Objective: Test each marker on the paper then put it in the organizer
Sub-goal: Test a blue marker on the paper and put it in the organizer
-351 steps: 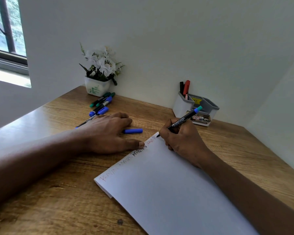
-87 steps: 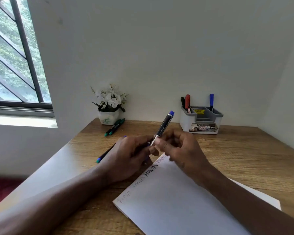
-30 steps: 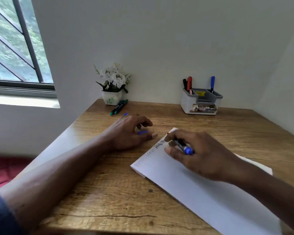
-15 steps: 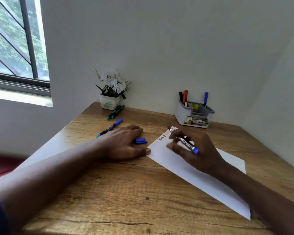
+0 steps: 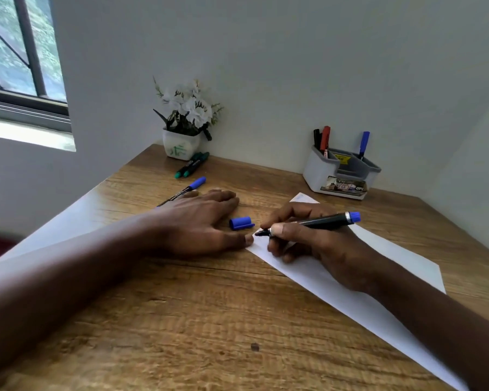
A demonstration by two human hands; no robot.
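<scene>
My right hand (image 5: 308,244) grips an uncapped black marker with a blue end (image 5: 328,220), its tip down on the left edge of the white paper (image 5: 378,249). My left hand (image 5: 198,224) lies flat on the wooden desk, its thumb pressing the paper's edge. The marker's blue cap (image 5: 240,223) lies between my hands. Another blue-capped marker (image 5: 185,189) lies beyond my left hand. Two green markers (image 5: 192,165) rest by the flower pot. The grey organizer (image 5: 342,173) at the back holds black, red and blue markers.
A white pot of white flowers (image 5: 185,122) stands at the desk's back left against the wall. A window (image 5: 20,60) is at the far left. The desk (image 5: 209,320) meets walls at the back and right.
My right hand turned the marker so its blue end points right and brought the tip down onto the paper's left edge. The view shifted closer. My left hand stayed flat by the cap.
</scene>
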